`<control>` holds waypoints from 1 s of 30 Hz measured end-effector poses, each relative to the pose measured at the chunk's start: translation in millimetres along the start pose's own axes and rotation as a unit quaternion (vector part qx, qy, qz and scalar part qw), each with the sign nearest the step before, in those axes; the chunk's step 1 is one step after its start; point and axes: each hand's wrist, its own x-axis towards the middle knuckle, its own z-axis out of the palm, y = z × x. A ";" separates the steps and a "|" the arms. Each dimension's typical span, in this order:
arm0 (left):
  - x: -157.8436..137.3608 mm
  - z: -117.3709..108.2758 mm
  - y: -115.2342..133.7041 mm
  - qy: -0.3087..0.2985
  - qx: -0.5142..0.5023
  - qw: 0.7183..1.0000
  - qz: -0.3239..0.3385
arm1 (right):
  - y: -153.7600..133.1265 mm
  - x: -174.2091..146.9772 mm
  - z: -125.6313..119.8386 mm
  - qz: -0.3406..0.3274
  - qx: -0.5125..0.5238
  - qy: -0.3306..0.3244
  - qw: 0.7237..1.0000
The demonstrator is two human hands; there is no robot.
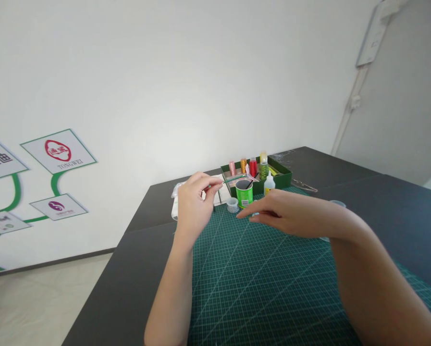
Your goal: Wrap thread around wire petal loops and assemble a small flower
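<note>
Logo signs (pixel 58 151) are seen on the wall (pixel 186 86) at far left. The left hand (pixel 197 204) is raised over the far edge of the mat (pixel 258 283); a thin green stick (pixel 233 179) is pinched between thumb and fingers, its free end pointed right, in front of the tray (pixel 284 181). A small clear jar (pixel 232 205) is set just beside a green can (pixel 244 194), in which a dark stick is stood. Pink, orange, red and green tubes (pixel 253 166) are kept upright in the tray behind. A white bottle (pixel 269 183) is placed right of the can, its base hidden by the right hand (pixel 273 209). That hand is held palm down, index finger extended left; whether anything is gripped cannot be told. Pliers-like metal handles (pixel 304 186) are laid farther right on the black table (pixel 359 206).
</note>
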 end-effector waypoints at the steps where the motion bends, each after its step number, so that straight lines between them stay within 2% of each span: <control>1: -0.1 0.3 -0.1 0.000 0.000 1.000 0.002 | -0.7 -0.8 -0.1 -0.003 0.003 -0.002 1.000; 8: -1.7 1.4 -1.0 -0.018 0.009 1.000 0.021 | -5.1 -6.4 -5.2 -0.035 0.081 -0.035 0.995; 13: -2.9 2.7 -0.5 -0.034 0.014 0.999 0.031 | -3.6 -8.3 -8.3 -0.061 0.123 -0.028 0.990; 18: -4.2 4.2 -2.0 -0.070 0.024 0.996 0.041 | -1.0 -9.5 -6.9 -0.082 0.154 -0.004 0.985; 30: -4.0 2.7 1.3 -0.170 0.050 0.982 0.063 | 0.7 -8.3 -5.8 -0.076 0.149 0.101 0.981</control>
